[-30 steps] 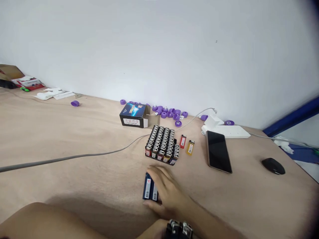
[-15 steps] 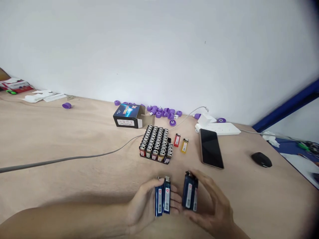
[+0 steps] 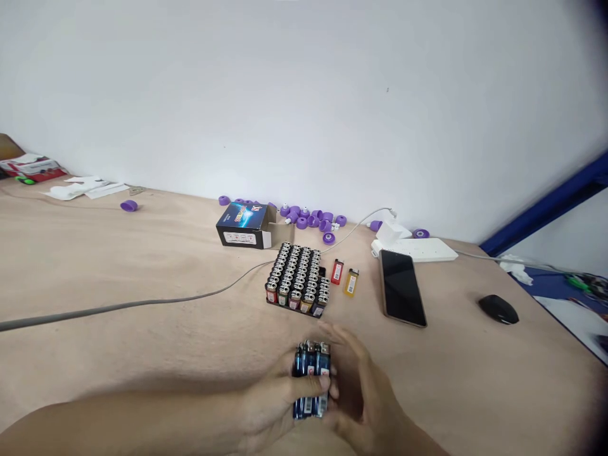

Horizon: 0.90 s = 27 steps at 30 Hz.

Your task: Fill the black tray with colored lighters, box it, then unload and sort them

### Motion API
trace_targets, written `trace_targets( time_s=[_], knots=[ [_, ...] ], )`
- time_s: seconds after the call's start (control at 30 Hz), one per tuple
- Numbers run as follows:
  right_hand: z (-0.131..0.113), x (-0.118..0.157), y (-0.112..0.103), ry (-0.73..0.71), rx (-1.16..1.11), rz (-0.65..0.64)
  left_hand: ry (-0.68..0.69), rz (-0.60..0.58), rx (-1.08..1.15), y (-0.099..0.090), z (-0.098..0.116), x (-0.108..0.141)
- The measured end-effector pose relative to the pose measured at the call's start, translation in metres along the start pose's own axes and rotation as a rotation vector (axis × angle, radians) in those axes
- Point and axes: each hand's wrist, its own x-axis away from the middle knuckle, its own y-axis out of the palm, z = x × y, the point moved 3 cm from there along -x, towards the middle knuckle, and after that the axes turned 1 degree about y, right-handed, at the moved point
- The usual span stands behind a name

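Note:
My left hand (image 3: 280, 402) holds several blue lighters (image 3: 311, 364) in a bundle, its thumb across their front. Close on the right, my right hand (image 3: 368, 392) has its fingers spread and curved around the side of the bundle, with nothing between them. Beyond the hands stands a black tray of upright lighters (image 3: 297, 278) in rows, their metal tops up. A red lighter (image 3: 337, 272) and a yellow lighter (image 3: 351, 282) lie flat to the right of the tray.
An open dark box (image 3: 244, 225) lies behind the tray, beside scattered purple caps (image 3: 313, 220). A phone (image 3: 403, 288) touches a white power strip (image 3: 432, 249). There is a black mouse (image 3: 498, 309) at the right. A grey cable (image 3: 142, 304) crosses the table's left side.
The lighters that my right hand held have joined those in my left hand. My left thumb has closed over the bundle. My right hand has moved left and opened.

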Motion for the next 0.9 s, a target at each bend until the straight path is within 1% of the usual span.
trace_targets(
  time_s=[0.07,0.13,0.2,0.27,0.33,0.4,0.47,0.6,0.63,0.67,0.7,0.77,0.8,0.83,0.87,0.9],
  knots=[
    [0.002,-0.006,-0.001,0.125,-0.145,0.047,0.024,-0.039,-0.029,0.001,0.000,0.000],
    [0.004,-0.012,0.002,0.262,-0.293,0.020,0.037,-0.097,-0.074,0.002,-0.001,-0.001],
    [0.006,-0.016,0.005,0.363,-0.388,0.015,0.044,-0.130,-0.115,0.004,-0.003,-0.003],
    [0.009,-0.018,0.007,0.443,-0.443,0.034,0.067,-0.133,-0.126,0.004,-0.003,-0.003],
    [0.012,-0.017,0.009,0.522,-0.539,0.013,0.107,-0.118,-0.119,0.004,-0.001,-0.004],
    [0.015,-0.016,0.011,0.570,-0.641,-0.024,0.151,-0.090,-0.118,0.003,0.002,-0.004],
    [0.016,-0.015,0.012,0.569,-0.686,-0.043,0.186,-0.068,-0.145,0.002,0.005,-0.005],
    [0.010,-0.015,0.016,0.576,-0.809,-0.073,0.233,-0.090,-0.298,0.004,0.005,-0.008],
    [0.010,-0.015,0.016,0.580,-0.821,-0.059,0.241,-0.089,-0.348,0.004,0.004,-0.008],
    [0.011,-0.015,0.014,0.583,-0.813,-0.014,0.249,-0.084,-0.399,0.004,0.003,-0.008],
    [0.014,-0.016,0.010,0.589,-0.789,0.067,0.257,-0.077,-0.455,0.003,0.003,-0.008],
    [0.026,-0.017,-0.001,0.616,-0.700,0.306,0.296,-0.049,-0.603,0.000,0.005,-0.007],
    [0.033,-0.017,-0.007,0.630,-0.657,0.416,0.337,-0.025,-0.713,-0.002,0.008,-0.006],
    [0.041,-0.019,-0.012,0.641,-0.622,0.499,0.401,-0.007,-0.850,-0.004,0.013,-0.004],
    [0.048,-0.021,-0.017,0.646,-0.590,0.543,0.492,-0.011,-1.005,-0.005,0.020,-0.003],
    [0.055,-0.025,-0.020,0.644,-0.562,0.558,0.596,-0.038,-1.165,-0.005,0.027,-0.001]
  ],
)
